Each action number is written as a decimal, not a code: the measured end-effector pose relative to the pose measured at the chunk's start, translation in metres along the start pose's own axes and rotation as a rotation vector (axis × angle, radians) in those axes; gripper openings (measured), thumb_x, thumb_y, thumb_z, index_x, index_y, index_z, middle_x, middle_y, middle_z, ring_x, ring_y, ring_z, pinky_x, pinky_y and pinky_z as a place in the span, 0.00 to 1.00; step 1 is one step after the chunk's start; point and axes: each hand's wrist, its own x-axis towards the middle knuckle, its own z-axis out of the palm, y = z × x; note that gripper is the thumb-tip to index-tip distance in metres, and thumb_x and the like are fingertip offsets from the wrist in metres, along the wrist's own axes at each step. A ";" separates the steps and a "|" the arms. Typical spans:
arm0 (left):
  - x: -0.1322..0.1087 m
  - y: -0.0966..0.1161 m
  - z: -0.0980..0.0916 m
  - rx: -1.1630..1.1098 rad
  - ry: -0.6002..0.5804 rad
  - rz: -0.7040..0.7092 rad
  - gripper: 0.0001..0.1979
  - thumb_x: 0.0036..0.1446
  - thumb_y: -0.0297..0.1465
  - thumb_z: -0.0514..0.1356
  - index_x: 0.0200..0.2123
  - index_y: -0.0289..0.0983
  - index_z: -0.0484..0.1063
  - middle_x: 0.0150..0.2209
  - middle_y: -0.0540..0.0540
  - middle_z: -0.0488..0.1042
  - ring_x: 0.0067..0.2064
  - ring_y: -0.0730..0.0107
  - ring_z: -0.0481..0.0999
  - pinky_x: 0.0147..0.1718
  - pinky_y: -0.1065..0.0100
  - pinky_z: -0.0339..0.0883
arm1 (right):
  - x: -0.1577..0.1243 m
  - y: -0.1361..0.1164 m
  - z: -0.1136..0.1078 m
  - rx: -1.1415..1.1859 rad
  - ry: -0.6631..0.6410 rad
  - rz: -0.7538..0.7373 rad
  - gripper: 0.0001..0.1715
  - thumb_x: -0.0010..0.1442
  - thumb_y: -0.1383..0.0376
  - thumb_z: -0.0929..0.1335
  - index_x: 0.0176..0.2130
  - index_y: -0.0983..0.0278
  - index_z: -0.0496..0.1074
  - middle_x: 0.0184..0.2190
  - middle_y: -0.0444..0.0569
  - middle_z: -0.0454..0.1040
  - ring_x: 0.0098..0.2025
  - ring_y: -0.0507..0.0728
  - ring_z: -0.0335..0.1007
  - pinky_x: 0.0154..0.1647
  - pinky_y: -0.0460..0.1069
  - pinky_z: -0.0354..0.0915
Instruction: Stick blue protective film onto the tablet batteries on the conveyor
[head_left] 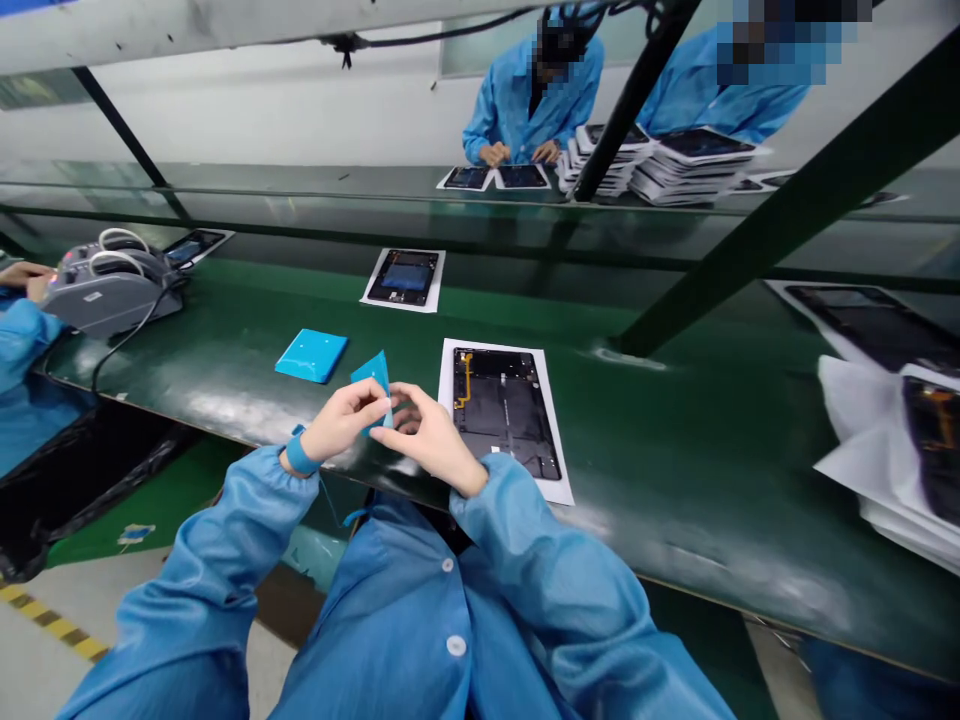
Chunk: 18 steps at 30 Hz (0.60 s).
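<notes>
In front of me, my left hand pinches a small blue sheet between thumb and fingers. My right hand is closed at the sheet's right edge, fingers curled and thumb against it; its exact hold is partly hidden. A flat stack of blue sheets lies on the bench just beyond my left hand. Close to my right hand lies an opened tablet housing, black inside with an orange flex cable, resting on white paper.
Another opened tablet lies farther back on the green bench. Tablets layered with paper stand at right. A grey machine and a co-worker's sleeve are at left. A green post slants across the right side. Co-workers sit opposite.
</notes>
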 end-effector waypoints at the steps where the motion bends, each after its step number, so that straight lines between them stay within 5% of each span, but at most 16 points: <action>1: 0.000 0.001 0.001 -0.015 -0.017 0.003 0.24 0.61 0.53 0.58 0.29 0.38 0.66 0.27 0.50 0.68 0.29 0.72 0.67 0.30 0.69 0.65 | -0.004 0.001 -0.002 0.018 -0.006 0.004 0.36 0.51 0.57 0.76 0.56 0.61 0.69 0.48 0.53 0.75 0.37 0.54 0.75 0.36 0.50 0.74; 5: 0.003 0.004 0.002 -0.018 -0.067 0.005 0.23 0.63 0.51 0.58 0.29 0.37 0.66 0.25 0.52 0.65 0.27 0.75 0.64 0.29 0.71 0.63 | -0.015 0.002 -0.008 0.103 0.037 0.019 0.26 0.52 0.58 0.75 0.49 0.65 0.75 0.43 0.53 0.79 0.35 0.54 0.78 0.36 0.50 0.75; 9: 0.007 0.006 -0.008 0.046 -0.080 0.007 0.19 0.65 0.45 0.59 0.30 0.37 0.67 0.25 0.53 0.64 0.27 0.76 0.61 0.28 0.71 0.59 | -0.018 0.002 -0.019 0.054 0.257 0.024 0.14 0.57 0.56 0.73 0.34 0.65 0.78 0.29 0.49 0.80 0.30 0.55 0.78 0.36 0.50 0.75; 15: 0.018 0.000 -0.080 0.454 0.116 0.069 0.12 0.66 0.38 0.59 0.33 0.37 0.70 0.27 0.53 0.66 0.30 0.76 0.62 0.31 0.71 0.57 | -0.038 -0.003 -0.058 0.197 0.739 0.048 0.15 0.58 0.55 0.74 0.37 0.64 0.74 0.26 0.45 0.78 0.28 0.53 0.76 0.34 0.49 0.74; 18: 0.025 0.001 -0.118 0.570 0.135 0.089 0.13 0.66 0.41 0.61 0.34 0.37 0.70 0.27 0.54 0.66 0.29 0.77 0.62 0.29 0.72 0.56 | -0.067 -0.008 -0.037 0.358 0.570 0.165 0.14 0.59 0.54 0.74 0.37 0.61 0.73 0.22 0.42 0.76 0.24 0.52 0.75 0.30 0.48 0.73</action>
